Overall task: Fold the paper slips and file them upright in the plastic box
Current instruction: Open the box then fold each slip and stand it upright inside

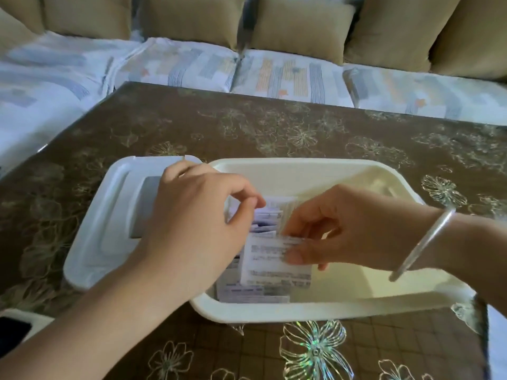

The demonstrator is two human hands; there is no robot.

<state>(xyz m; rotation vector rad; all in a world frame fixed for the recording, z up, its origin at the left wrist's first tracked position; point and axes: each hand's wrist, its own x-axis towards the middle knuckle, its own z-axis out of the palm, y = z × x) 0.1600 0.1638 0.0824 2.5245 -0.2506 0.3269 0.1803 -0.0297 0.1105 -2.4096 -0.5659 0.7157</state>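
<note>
the right hand [337, 229] was seen curled, its thumb and forefinger pinching a folded slip [270, 259] at the right edge. the slip was held leaning, low inside the near left part of the plastic box [301, 163]. the left hand [197, 215] was curled as well, thumb and forefinger pinched at the top edges of the filed slips [267, 212] behind it, apparently to hold them back; how firmly could not be told.

the slips were judged to be thin printed paper: very light, limp when flat, stiffened a little by the fold, easily creased. a light pinch near the top, by the fold, was thought best, so that the lower edge could be slid down between its neighbours. the right side of the box was unfilled, so the row was thought likely to flop unless it was propped.

the lid [96, 215] lay just beside the box on the table [274, 127].
</note>
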